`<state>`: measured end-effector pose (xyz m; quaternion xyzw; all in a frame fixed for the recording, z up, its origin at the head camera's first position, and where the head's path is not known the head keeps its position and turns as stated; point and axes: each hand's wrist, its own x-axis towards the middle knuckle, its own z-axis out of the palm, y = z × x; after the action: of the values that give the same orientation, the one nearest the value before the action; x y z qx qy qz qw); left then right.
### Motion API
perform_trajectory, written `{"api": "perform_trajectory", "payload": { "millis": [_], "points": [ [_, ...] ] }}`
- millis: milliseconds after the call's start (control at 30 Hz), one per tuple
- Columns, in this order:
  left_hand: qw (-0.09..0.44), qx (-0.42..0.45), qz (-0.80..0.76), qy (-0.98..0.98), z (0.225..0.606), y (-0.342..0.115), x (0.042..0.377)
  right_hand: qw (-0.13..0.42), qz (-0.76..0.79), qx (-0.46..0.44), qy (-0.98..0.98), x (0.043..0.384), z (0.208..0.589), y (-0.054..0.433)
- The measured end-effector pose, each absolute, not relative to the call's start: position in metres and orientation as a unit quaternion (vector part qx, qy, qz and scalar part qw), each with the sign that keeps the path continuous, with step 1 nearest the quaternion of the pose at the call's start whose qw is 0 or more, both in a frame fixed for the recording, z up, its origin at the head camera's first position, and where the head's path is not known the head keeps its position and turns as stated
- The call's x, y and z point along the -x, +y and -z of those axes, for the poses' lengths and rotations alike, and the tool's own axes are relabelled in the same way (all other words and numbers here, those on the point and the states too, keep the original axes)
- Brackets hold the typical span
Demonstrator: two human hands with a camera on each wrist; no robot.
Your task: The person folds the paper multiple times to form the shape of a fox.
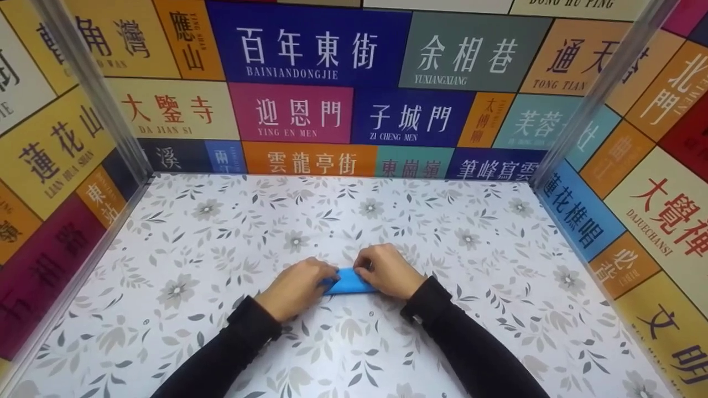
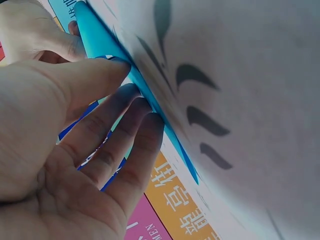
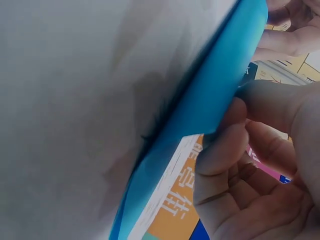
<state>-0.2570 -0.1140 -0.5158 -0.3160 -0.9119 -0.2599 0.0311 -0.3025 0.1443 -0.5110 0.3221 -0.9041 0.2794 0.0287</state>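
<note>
A narrow strip of folded blue paper (image 1: 349, 283) lies crosswise on the table. At its left end, my left hand (image 1: 301, 287) holds the paper, thumb above and fingertips along the edge. In the left wrist view, the fingers (image 2: 137, 150) reach to the far side of the paper (image 2: 95, 35). My right hand (image 1: 390, 271) pinches the upper edge near the other end between thumb and index finger. The right wrist view shows a raised flap of the paper (image 3: 210, 85) at the right fingertips, with the remaining fingers curled beneath.
A white tablecloth (image 1: 221, 243) with grey flowers and leaves covers the table. Panels of coloured signs (image 1: 310, 44) stand behind and at both sides, with clear corner posts (image 1: 99, 94) between them.
</note>
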Motion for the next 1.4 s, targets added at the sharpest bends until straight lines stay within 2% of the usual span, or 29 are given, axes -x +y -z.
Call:
{"api": "perform_trajectory", "payload": {
  "millis": [300, 667, 1400],
  "points": [
    [0.016, 0.290, 0.275, -0.917, 0.516, -0.112, 0.258, 0.027, -0.272, -0.311, -0.910, 0.304, 0.512, 0.143],
    [0.016, 0.294, 0.285, -0.912, 0.516, -0.111, 0.259, 0.034, -0.242, -0.338, -0.909, 0.308, 0.510, 0.139],
    [0.054, 0.342, 0.255, -0.903, 0.516, -0.113, 0.255, 0.011, -0.236, -0.364, -0.901, 0.319, 0.508, 0.136]
  ]
}}
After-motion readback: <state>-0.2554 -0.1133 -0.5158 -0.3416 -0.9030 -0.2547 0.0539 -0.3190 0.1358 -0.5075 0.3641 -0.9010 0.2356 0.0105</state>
